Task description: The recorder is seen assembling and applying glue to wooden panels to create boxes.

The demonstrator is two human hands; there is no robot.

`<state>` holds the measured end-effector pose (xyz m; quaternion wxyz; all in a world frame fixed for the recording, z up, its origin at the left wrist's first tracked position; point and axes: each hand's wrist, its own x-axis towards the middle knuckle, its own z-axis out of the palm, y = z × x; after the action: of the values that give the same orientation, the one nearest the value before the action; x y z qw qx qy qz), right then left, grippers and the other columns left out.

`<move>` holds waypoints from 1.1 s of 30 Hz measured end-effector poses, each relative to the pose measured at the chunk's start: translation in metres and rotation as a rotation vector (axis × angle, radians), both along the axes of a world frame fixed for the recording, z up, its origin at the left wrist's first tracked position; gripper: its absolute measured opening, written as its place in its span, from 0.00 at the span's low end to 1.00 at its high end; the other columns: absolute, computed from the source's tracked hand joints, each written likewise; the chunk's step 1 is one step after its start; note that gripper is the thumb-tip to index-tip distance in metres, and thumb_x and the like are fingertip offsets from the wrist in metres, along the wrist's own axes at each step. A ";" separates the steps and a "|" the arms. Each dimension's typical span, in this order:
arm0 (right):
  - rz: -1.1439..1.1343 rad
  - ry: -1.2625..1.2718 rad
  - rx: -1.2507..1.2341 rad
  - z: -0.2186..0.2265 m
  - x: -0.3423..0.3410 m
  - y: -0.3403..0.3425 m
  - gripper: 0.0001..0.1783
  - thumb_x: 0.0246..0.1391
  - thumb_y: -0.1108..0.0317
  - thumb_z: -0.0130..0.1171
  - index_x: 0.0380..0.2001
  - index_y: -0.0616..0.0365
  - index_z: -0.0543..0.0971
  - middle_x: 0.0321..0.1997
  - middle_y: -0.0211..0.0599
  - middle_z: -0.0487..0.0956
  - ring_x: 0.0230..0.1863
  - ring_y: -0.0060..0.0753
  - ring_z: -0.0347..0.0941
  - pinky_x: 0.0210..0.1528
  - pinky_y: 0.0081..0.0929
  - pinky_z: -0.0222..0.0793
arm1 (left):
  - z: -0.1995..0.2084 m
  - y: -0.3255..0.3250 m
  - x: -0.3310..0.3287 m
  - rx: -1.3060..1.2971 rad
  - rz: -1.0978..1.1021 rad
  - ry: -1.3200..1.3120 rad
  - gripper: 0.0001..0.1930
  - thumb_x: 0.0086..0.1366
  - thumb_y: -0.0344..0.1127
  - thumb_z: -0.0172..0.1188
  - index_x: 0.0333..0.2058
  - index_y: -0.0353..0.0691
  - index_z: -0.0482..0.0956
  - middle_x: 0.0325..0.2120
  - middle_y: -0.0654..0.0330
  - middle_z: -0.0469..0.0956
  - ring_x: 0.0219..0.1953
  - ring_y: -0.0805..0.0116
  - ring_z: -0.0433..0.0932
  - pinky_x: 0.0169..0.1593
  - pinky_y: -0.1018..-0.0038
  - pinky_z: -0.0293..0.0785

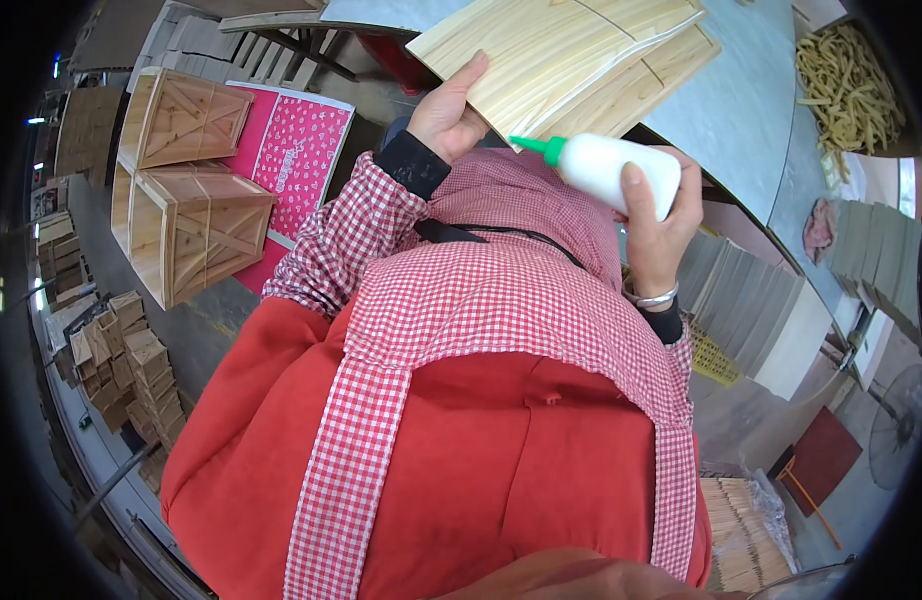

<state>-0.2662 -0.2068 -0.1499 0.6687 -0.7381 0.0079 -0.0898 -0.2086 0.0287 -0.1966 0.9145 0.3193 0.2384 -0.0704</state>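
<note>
Over the near edge of the bench (746,95), you have a pale wooden panel (546,60) in your left hand (448,115), the thumb on its upper face and the other fingers partly hidden at its edge. Your right hand (663,215) is wrapped around a white bottle (606,172), thumb on the near side.

The bottle lies tilted across the scene, its long axis running roughly right to left, with the green nozzle (537,147) pointing left at the panel's near corner. The tip is right by that corner; you cannot tell from this angle whether it touches. The panel's long axis runs from near left to far right, and a white line (621,62) follows its right-hand side. Your left hand is just left of the nozzle tip, while your right hand sits farther right, behind the bottle's body.

No label or writing shows on the bottle or panel. Off to the left, a pink sheet (303,150) carries white shapes and some lettering, beside two wooden crates (206,232). At the far right is a heap of yellowish strips (849,85).
</note>
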 end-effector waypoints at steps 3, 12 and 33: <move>0.014 -0.088 -0.015 -0.005 -0.004 0.000 0.19 0.52 0.63 0.61 0.43 0.63 0.69 0.33 0.34 0.73 0.29 0.22 0.69 0.28 0.20 0.66 | -0.002 0.007 0.014 -0.116 -0.078 -0.171 0.27 0.65 0.36 0.56 0.59 0.36 0.58 0.56 0.52 0.66 0.57 0.57 0.68 0.62 0.60 0.64; -0.412 -0.336 0.548 0.040 0.006 -0.052 0.27 0.57 0.52 0.52 0.49 0.63 0.64 0.32 0.40 0.72 0.19 0.27 0.68 0.17 0.21 0.62 | 0.041 0.055 -0.017 0.035 -0.147 -0.304 0.28 0.65 0.32 0.55 0.61 0.34 0.56 0.58 0.50 0.65 0.59 0.56 0.65 0.63 0.62 0.62; -0.833 -0.331 0.600 0.025 0.004 -0.109 0.24 0.59 0.48 0.50 0.38 0.63 0.69 0.26 0.35 0.71 0.20 0.23 0.65 0.18 0.17 0.57 | 0.518 -0.215 0.326 -0.288 -0.292 -0.884 0.23 0.67 0.40 0.52 0.57 0.35 0.61 0.52 0.46 0.69 0.52 0.52 0.69 0.61 0.57 0.65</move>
<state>-0.2622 -0.3163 -0.1249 0.7503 -0.4249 0.2196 -0.4564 0.1179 -0.1858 0.3217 0.9435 0.2191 -0.2326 -0.0879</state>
